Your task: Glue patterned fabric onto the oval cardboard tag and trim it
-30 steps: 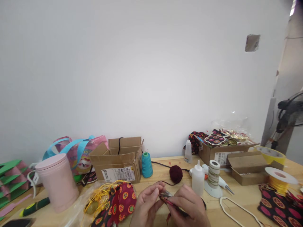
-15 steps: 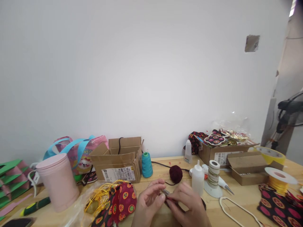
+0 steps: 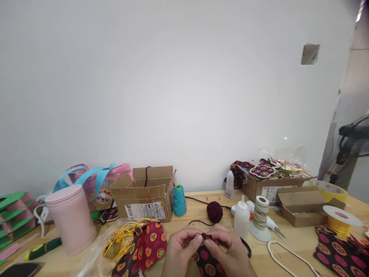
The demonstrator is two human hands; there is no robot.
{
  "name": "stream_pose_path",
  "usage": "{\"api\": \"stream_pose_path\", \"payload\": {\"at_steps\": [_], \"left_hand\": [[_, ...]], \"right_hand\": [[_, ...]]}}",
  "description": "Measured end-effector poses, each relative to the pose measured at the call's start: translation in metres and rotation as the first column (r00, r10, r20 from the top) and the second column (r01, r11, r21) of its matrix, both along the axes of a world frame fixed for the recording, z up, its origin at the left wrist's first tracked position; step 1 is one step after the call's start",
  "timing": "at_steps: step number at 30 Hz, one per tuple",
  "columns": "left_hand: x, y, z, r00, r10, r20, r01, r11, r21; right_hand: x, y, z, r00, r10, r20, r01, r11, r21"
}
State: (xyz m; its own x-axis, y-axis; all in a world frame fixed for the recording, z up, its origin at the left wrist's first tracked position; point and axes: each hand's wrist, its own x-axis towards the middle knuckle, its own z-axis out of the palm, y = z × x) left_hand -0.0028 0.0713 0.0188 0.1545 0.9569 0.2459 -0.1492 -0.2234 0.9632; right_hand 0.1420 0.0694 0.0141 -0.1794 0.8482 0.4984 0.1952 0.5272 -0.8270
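My left hand (image 3: 181,251) and my right hand (image 3: 229,252) meet at the bottom centre, fingertips pinched together on the top edge of a small black fabric piece with red dots (image 3: 206,260). The piece hangs down between both hands. A heap of red and black patterned fabric (image 3: 145,246) with yellow cord (image 3: 122,237) lies just left of my left hand. A dark red yarn ball (image 3: 214,211) sits beyond my hands, its thread trailing toward them. A white squeeze bottle (image 3: 241,217) stands right of my right hand.
On the wooden table (image 3: 300,240): a pink canister (image 3: 72,219), an open cardboard box (image 3: 145,197), a teal thread spool (image 3: 179,200), a ribbon spool (image 3: 261,215), boxes of patterned pieces (image 3: 269,181), a yellow cord reel (image 3: 341,219), and dotted fabric (image 3: 340,252) at right.
Earlier my hands held a thin metal tool against the piece. Now both hands have drawn close together, and the dotted fabric hangs plainly between them; the tool is out of sight.
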Motion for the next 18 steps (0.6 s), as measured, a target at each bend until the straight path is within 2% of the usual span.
{"api": "stream_pose_path", "payload": {"at_steps": [4, 6, 9, 13, 16, 18], "left_hand": [[0.0, 0.0, -0.004, 1.0, -0.028, -0.001, 0.028, 0.999, -0.018], [0.0, 0.001, -0.008, 1.0, -0.003, 0.001, 0.003, 0.999, -0.05], [0.002, 0.003, -0.012, 0.998, 0.057, -0.016, -0.058, 0.994, -0.089], [0.008, 0.003, -0.01, 0.996, 0.072, -0.061, -0.075, 0.996, -0.051], [0.009, 0.003, -0.008, 0.994, 0.075, -0.081, -0.077, 0.997, -0.027], [0.009, 0.004, -0.01, 0.993, 0.09, -0.082, -0.093, 0.995, -0.034]], "right_hand": [[0.0, 0.003, -0.008, 0.989, 0.042, -0.14, -0.057, 0.992, -0.111], [0.0, 0.005, -0.012, 0.981, 0.045, -0.19, -0.072, 0.987, -0.143], [0.0, 0.004, -0.013, 0.989, -0.01, -0.147, -0.013, 0.988, -0.154], [0.001, 0.0, -0.007, 0.989, -0.148, -0.026, 0.147, 0.989, -0.026], [0.002, -0.001, -0.004, 0.986, -0.167, -0.02, 0.168, 0.98, 0.107], [0.003, -0.001, -0.004, 0.986, -0.166, -0.022, 0.167, 0.976, 0.137]]}}
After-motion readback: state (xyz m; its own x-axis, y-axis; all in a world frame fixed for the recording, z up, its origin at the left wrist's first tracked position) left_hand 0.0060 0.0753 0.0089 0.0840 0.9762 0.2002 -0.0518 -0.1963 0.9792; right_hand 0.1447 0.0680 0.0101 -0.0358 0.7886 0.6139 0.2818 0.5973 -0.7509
